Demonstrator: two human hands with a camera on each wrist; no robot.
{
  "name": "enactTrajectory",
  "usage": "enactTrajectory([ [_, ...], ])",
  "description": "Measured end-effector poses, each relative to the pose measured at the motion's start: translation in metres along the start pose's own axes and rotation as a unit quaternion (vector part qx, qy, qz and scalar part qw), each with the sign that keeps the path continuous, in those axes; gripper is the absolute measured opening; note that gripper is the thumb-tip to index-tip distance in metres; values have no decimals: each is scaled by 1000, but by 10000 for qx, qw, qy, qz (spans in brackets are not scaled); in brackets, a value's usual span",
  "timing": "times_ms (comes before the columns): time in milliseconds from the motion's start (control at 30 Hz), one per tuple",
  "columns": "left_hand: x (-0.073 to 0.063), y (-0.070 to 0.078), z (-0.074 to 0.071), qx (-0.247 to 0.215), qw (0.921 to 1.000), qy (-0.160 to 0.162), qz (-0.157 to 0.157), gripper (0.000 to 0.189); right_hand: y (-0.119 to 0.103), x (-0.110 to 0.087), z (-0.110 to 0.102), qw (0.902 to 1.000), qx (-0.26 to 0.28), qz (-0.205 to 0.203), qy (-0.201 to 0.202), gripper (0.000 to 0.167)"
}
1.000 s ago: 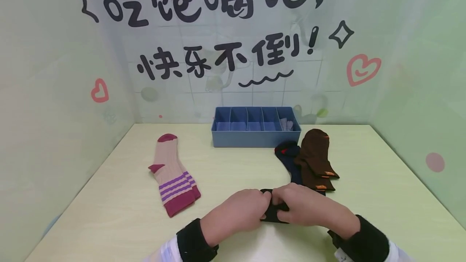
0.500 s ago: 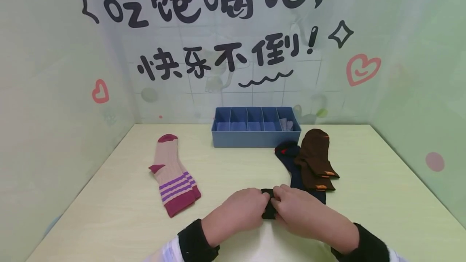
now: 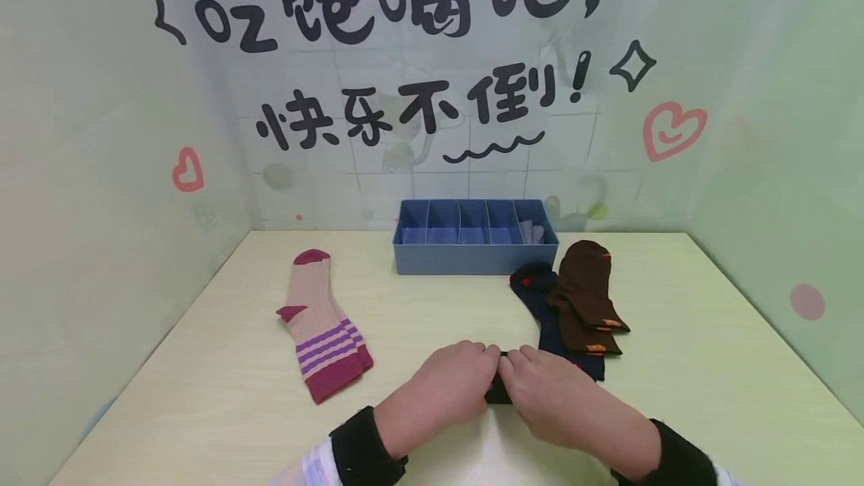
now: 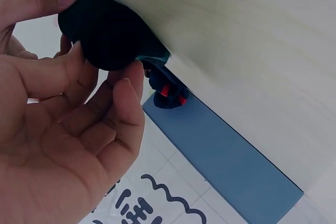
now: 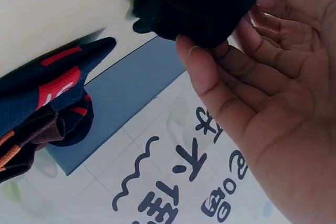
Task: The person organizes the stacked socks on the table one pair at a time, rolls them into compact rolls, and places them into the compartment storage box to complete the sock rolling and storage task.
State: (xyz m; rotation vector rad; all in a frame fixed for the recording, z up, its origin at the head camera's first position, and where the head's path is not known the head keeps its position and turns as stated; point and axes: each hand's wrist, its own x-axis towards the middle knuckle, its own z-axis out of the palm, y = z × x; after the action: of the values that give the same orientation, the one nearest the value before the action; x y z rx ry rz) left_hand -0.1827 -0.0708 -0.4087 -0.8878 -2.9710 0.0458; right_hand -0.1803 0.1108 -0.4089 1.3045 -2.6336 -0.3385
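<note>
A black sock (image 3: 498, 394), folded into a compact bundle, sits at the front of the table between both hands. My left hand (image 3: 451, 382) pinches its left side; in the left wrist view the dark bundle (image 4: 107, 32) looks rounded between thumb and fingertips. Gripping the other side is my right hand (image 3: 556, 396), whose fingers hold the black cloth (image 5: 191, 9) in the right wrist view. In the head view, the hands nearly meet and cover most of the sock. Navy socks (image 3: 550, 313) lie just beyond the right hand, partly under brown socks (image 3: 586, 287).
Pink socks with purple stripes (image 3: 324, 336) lie flat on the left of the table (image 3: 418, 321). At the back stands a blue divided box (image 3: 472, 259); its rightmost compartment holds a greyish-lilac bundle (image 3: 532, 232). Walls rise behind and at both sides.
The right hand has shifted slightly left and turned, closing in on the left hand. Less of the black sock shows between them. The other socks and the box have not moved.
</note>
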Motion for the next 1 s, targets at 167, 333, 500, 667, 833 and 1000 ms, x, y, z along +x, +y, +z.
enactTrajectory([
  [167,0,0,-2,190,9998,7,-9,22,3,3,0,9991,330,189,-174,33],
  [333,-2,0,-4,85,10000,-7,-45,15,7,5,1,9987,463,199,-84,30],
  [500,-4,-1,-3,150,9998,-87,-29,26,11,5,2,9981,595,182,44,28],
  [667,-4,-2,0,271,9996,-25,-54,24,12,5,2,9975,679,181,29,27],
  [833,-4,-1,1,446,9990,62,-4,23,13,6,2,9968,761,214,-72,26],
  [1000,-3,-1,1,548,9984,103,54,19,14,5,1,9966,803,162,33,23],
])
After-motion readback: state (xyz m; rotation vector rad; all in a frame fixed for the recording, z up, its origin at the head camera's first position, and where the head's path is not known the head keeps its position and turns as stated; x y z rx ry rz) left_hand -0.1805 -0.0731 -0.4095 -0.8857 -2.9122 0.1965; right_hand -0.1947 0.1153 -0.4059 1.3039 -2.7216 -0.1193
